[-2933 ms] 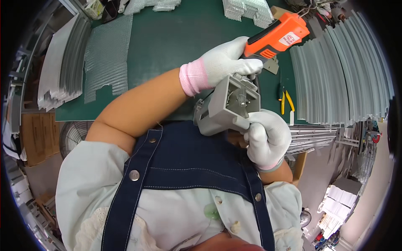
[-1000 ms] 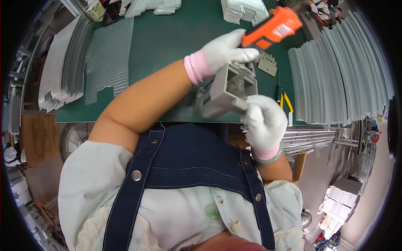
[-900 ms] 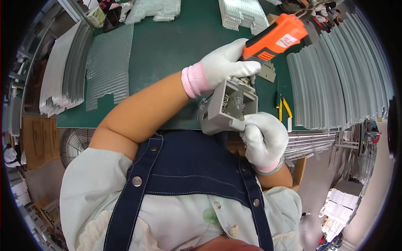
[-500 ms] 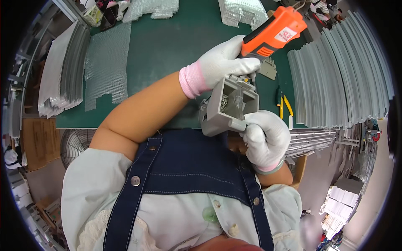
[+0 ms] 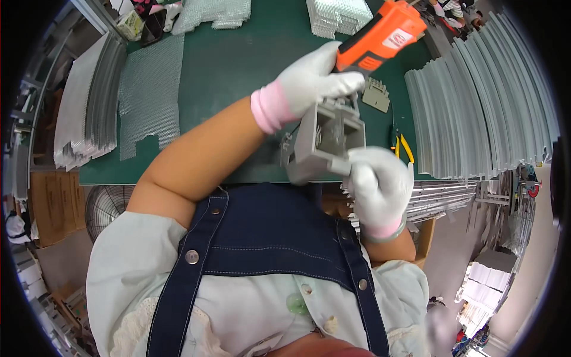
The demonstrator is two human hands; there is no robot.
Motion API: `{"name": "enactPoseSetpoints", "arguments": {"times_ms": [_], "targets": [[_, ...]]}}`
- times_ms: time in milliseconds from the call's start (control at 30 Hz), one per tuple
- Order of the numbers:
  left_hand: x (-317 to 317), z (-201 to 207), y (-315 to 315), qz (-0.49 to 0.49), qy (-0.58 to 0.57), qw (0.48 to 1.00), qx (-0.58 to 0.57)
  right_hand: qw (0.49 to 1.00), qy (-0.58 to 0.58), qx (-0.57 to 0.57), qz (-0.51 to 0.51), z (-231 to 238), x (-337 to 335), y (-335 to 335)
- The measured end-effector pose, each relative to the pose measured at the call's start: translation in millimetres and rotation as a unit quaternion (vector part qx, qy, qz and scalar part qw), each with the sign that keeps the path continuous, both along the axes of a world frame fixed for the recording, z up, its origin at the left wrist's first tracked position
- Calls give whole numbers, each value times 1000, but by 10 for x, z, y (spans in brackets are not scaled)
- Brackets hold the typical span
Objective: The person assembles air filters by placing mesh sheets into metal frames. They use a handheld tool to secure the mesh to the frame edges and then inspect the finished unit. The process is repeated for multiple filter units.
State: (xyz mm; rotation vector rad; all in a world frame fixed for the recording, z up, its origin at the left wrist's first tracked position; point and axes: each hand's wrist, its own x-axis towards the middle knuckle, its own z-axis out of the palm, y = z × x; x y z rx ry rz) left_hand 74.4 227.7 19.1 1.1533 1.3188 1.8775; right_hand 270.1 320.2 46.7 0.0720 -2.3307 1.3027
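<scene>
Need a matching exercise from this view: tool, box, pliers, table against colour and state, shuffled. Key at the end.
Column one
1. tool
2. box
3. pliers
4. table

Column two
A. grey, open-topped, at the right grip
B. flat and green
C. orange and black, in the left grip
D. yellow-handled, lying loose

Pairs: 1-C, 2-A, 3-D, 4-B
</scene>
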Motion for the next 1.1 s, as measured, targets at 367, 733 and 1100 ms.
{"name": "enactPoseSetpoints", "arguments": {"times_ms": [367, 733, 1100], "targets": [[135, 7, -65, 6, -7, 1000, -7, 999, 5, 37, 16, 22, 130, -34], [227, 7, -130, -1, -11, 1000, -6, 994, 42, 97, 28, 66, 182, -66], [219, 37, -103, 6, -34, 999, -39, 1000, -1, 22, -17, -26, 183, -106]]}}
